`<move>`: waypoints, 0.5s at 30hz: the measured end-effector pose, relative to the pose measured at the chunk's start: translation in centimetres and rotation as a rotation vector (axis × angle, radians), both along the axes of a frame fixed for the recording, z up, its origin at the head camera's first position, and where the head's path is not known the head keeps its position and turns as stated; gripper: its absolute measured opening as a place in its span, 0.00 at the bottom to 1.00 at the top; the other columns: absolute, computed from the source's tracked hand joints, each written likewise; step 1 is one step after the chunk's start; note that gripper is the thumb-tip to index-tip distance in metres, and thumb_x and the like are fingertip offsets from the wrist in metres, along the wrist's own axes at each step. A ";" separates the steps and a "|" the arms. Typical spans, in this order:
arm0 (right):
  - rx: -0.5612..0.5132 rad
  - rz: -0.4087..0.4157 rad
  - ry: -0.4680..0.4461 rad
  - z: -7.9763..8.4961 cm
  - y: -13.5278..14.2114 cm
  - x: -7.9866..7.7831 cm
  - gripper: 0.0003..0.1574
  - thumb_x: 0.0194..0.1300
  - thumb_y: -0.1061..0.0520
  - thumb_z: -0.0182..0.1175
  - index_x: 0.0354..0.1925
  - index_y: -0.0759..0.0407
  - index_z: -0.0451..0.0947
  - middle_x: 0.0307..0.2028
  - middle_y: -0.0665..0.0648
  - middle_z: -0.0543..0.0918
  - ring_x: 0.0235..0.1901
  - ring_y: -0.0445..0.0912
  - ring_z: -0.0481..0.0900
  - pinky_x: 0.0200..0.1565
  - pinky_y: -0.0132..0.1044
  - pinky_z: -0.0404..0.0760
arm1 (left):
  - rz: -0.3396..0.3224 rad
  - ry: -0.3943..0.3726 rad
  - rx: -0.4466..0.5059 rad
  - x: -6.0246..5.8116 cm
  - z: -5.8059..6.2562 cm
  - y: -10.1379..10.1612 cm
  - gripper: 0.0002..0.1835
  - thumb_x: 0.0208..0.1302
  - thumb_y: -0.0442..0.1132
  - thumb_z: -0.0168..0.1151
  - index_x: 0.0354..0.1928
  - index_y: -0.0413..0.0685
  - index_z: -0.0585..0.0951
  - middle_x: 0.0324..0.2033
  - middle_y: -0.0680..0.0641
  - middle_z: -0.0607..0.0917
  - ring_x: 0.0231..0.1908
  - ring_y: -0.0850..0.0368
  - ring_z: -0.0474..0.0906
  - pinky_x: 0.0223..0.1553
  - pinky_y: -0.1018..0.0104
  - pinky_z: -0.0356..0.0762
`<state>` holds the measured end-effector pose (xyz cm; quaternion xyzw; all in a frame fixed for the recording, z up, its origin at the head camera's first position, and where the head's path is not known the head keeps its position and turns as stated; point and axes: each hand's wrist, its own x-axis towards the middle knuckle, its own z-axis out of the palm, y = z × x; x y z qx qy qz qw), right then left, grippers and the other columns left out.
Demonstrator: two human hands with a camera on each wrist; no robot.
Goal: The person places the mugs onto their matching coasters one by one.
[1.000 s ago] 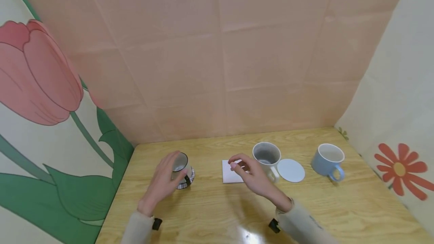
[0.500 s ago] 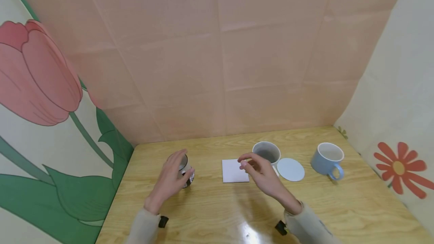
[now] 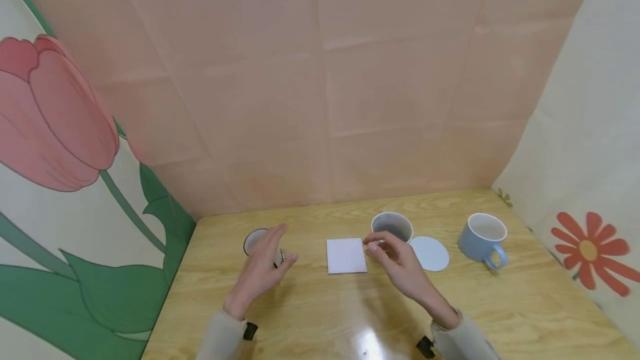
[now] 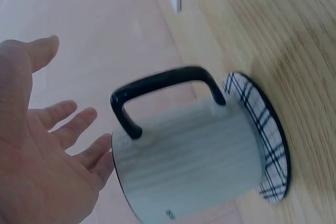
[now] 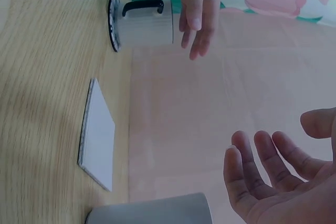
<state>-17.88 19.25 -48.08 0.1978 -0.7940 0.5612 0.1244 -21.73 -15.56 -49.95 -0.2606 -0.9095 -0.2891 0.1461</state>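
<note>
Drift rightward of left hand (image 3: pixel 261 271) and right hand (image 3: pixel 406 274), both half-unfurled and empty, with square coaster (image 3: pixel 346 255) now in full view, unlike a second ago, and black-handled mug (image 4: pixel 191 158) upright on plaid coaster (image 4: pixel 273 141), seemingly settled there.

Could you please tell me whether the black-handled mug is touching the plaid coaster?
Touching; the left wrist view shows the black-handled mug standing on the plaid coaster.

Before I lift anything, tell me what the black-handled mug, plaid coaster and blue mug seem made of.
Black-handled mug: perhaps glazed ceramic or enamelled metal; smooth, thin dark rim. Plaid coaster: maybe matte fabric or printed board, flat and checked. Blue mug: likely glazed ceramic; smooth, pale-rimmed.
</note>
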 end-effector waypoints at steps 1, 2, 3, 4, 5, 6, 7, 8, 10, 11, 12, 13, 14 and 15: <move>0.000 -0.004 0.003 0.0 0.2 0.1 0.10 0.81 0.61 0.58 0.54 0.61 0.83 0.48 0.57 0.90 0.45 0.41 0.89 0.46 0.34 0.86 | -0.002 -0.004 0.000 0.0 -0.1 0.2 0.40 0.76 0.51 0.68 0.80 0.39 0.66 0.77 0.36 0.71 0.77 0.35 0.66 0.75 0.32 0.67; 0.000 -0.009 0.004 0.0 0.4 0.1 0.10 0.81 0.61 0.58 0.54 0.62 0.83 0.49 0.57 0.90 0.45 0.40 0.89 0.46 0.34 0.87 | -0.002 -0.008 -0.002 -0.1 -0.1 0.5 0.40 0.76 0.51 0.68 0.80 0.39 0.66 0.77 0.36 0.71 0.77 0.35 0.66 0.75 0.32 0.66; -0.001 -0.012 0.002 -0.1 0.5 0.1 0.11 0.81 0.61 0.58 0.54 0.62 0.83 0.49 0.58 0.90 0.45 0.39 0.89 0.47 0.34 0.87 | -0.003 -0.018 0.002 -0.1 -0.1 0.7 0.40 0.76 0.51 0.68 0.80 0.39 0.66 0.77 0.37 0.71 0.77 0.35 0.65 0.76 0.32 0.65; -0.002 -0.015 -0.003 -0.1 0.7 0.1 0.11 0.81 0.61 0.58 0.54 0.61 0.83 0.49 0.58 0.90 0.45 0.38 0.88 0.47 0.34 0.87 | -0.005 -0.031 0.007 -0.2 -0.2 0.9 0.40 0.76 0.51 0.67 0.80 0.39 0.66 0.77 0.37 0.70 0.78 0.35 0.65 0.76 0.32 0.64; -0.003 -0.016 -0.007 -0.1 0.9 0.2 0.11 0.82 0.61 0.57 0.54 0.60 0.83 0.48 0.59 0.90 0.45 0.38 0.88 0.47 0.35 0.88 | -0.009 -0.044 0.012 -0.2 -0.2 1.2 0.40 0.76 0.50 0.67 0.80 0.40 0.65 0.78 0.37 0.70 0.78 0.35 0.64 0.77 0.32 0.63; -0.009 -0.015 -0.011 -0.2 1.1 0.2 0.11 0.82 0.61 0.57 0.55 0.60 0.83 0.48 0.59 0.90 0.45 0.38 0.89 0.48 0.36 0.89 | -0.012 -0.055 0.010 -0.2 -0.2 1.4 0.40 0.76 0.51 0.67 0.81 0.40 0.65 0.78 0.37 0.70 0.78 0.36 0.64 0.78 0.32 0.62; -0.012 -0.014 -0.011 -0.2 1.3 0.3 0.11 0.82 0.61 0.57 0.55 0.60 0.83 0.48 0.59 0.90 0.45 0.38 0.89 0.48 0.37 0.90 | -0.015 -0.066 0.008 -0.3 -0.3 1.5 0.40 0.76 0.51 0.67 0.81 0.40 0.65 0.78 0.37 0.69 0.79 0.35 0.63 0.78 0.32 0.61; -0.012 -0.019 -0.011 -0.3 1.5 0.3 0.11 0.82 0.61 0.57 0.54 0.61 0.83 0.48 0.59 0.91 0.45 0.39 0.89 0.49 0.37 0.89 | -0.018 -0.069 0.007 -0.3 -0.3 1.8 0.40 0.76 0.51 0.67 0.81 0.40 0.65 0.78 0.37 0.69 0.79 0.35 0.63 0.78 0.32 0.61; -0.003 -0.028 -0.005 -0.3 1.9 0.3 0.11 0.82 0.62 0.57 0.54 0.61 0.83 0.47 0.59 0.91 0.45 0.39 0.89 0.49 0.36 0.89 | -0.024 -0.074 0.005 -0.4 -0.5 2.1 0.39 0.76 0.50 0.66 0.81 0.42 0.65 0.78 0.38 0.69 0.79 0.35 0.63 0.78 0.32 0.61; 0.002 -0.034 0.000 -0.4 2.0 0.4 0.11 0.82 0.62 0.57 0.54 0.62 0.83 0.47 0.58 0.91 0.45 0.40 0.89 0.49 0.35 0.88 | -0.025 -0.076 0.001 -0.4 -0.6 2.3 0.39 0.76 0.50 0.66 0.81 0.42 0.64 0.78 0.39 0.69 0.79 0.36 0.63 0.78 0.32 0.60; 0.012 -0.045 0.006 -0.4 2.2 0.4 0.11 0.82 0.62 0.57 0.54 0.62 0.83 0.47 0.58 0.91 0.45 0.41 0.89 0.48 0.35 0.88 | -0.024 -0.077 -0.003 -0.5 -0.6 2.4 0.39 0.76 0.50 0.66 0.82 0.44 0.64 0.78 0.39 0.69 0.79 0.36 0.63 0.78 0.32 0.60; 0.025 -0.059 0.014 -0.4 2.3 0.4 0.11 0.82 0.61 0.57 0.54 0.62 0.83 0.47 0.57 0.90 0.45 0.41 0.89 0.47 0.33 0.86 | -0.023 -0.077 -0.005 -0.5 -0.8 2.5 0.39 0.77 0.50 0.66 0.82 0.44 0.64 0.78 0.39 0.69 0.79 0.37 0.63 0.78 0.32 0.61; 0.035 -0.072 0.018 -0.4 2.5 0.5 0.11 0.82 0.61 0.57 0.54 0.62 0.84 0.47 0.57 0.90 0.45 0.42 0.89 0.46 0.32 0.85 | -0.022 -0.080 -0.009 -0.5 -0.8 2.7 0.39 0.77 0.50 0.66 0.82 0.45 0.64 0.79 0.39 0.69 0.79 0.37 0.63 0.78 0.32 0.61; 0.040 -0.082 0.020 -0.4 2.6 0.5 0.11 0.82 0.61 0.57 0.54 0.61 0.84 0.47 0.56 0.90 0.44 0.43 0.89 0.46 0.32 0.85 | -0.022 -0.092 -0.011 -0.5 -0.9 2.8 0.39 0.77 0.51 0.66 0.82 0.46 0.64 0.79 0.40 0.69 0.79 0.38 0.62 0.79 0.33 0.60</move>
